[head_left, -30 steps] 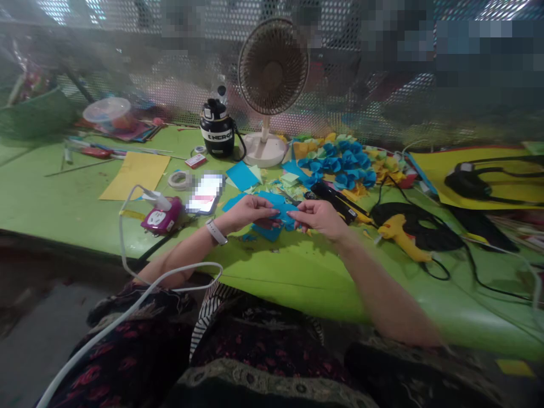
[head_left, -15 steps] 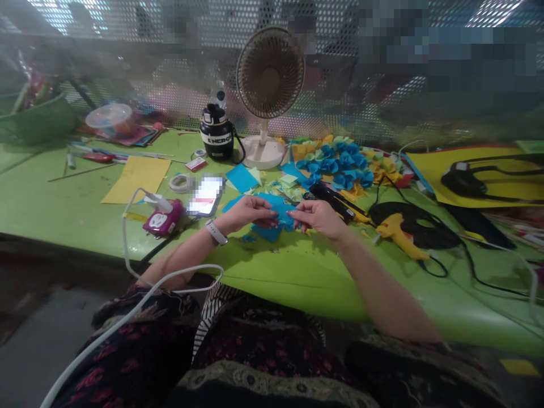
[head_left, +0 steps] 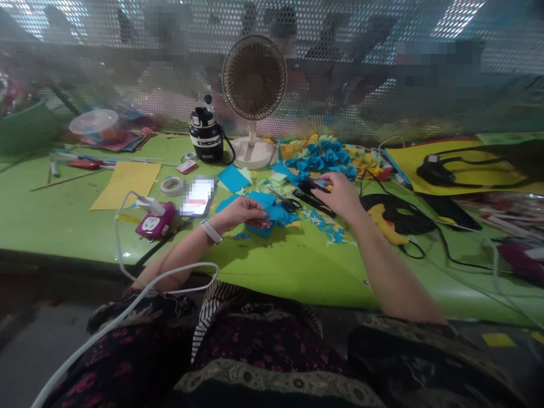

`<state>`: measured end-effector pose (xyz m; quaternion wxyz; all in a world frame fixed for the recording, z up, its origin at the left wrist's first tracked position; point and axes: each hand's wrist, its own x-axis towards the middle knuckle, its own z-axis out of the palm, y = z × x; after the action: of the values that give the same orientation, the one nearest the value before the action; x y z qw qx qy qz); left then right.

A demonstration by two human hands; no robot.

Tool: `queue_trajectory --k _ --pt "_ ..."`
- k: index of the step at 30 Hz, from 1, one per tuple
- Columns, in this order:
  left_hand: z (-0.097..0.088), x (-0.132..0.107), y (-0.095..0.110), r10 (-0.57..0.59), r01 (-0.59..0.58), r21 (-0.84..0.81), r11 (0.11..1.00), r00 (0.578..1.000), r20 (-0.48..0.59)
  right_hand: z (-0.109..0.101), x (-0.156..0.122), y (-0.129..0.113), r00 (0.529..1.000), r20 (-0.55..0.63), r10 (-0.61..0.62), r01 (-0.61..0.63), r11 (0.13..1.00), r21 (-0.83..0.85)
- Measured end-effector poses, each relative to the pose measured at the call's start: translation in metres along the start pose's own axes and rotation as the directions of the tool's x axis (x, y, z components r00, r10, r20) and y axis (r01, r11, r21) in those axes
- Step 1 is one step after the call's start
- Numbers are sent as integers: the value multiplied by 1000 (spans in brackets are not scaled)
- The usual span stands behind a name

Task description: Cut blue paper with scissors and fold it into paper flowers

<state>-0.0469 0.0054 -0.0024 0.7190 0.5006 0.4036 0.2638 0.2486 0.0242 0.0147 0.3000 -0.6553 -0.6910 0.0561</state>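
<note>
My left hand lies on a small stack of blue paper and pinches its edge, with a white watch strap on that wrist. My right hand is raised to the right of the stack, its fingertips on a long black tool. The tool's kind is hard to tell. Black-handled scissors lie between the hands, and blue paper scraps are scattered below my right hand.
Paper flowers in blue and yellow are heaped behind my hands. A yellow glue gun and its black cord lie to the right. To the left are a blurred phone, a tape roll, a pink socket and yellow card.
My right hand has left the blue paper and moved up and right onto the black tool. The view has turned slightly, and scissors and scraps now show. My left hand stays on the paper.
</note>
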Motion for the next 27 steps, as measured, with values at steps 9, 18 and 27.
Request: queue_trajectory --k 9,18,27 --pt "1 2 -4 -51 50 14 999 998 25 15 2 21 993 115 -2 18 991 -134" --pt "-4 6 -1 -5 -1 -62 998 995 -99 -34 -51 -3 869 379 -320 313 946 81" --pt "23 6 -14 -83 85 17 996 990 -116 -17 -93 -12 845 422 -329 348 937 32"
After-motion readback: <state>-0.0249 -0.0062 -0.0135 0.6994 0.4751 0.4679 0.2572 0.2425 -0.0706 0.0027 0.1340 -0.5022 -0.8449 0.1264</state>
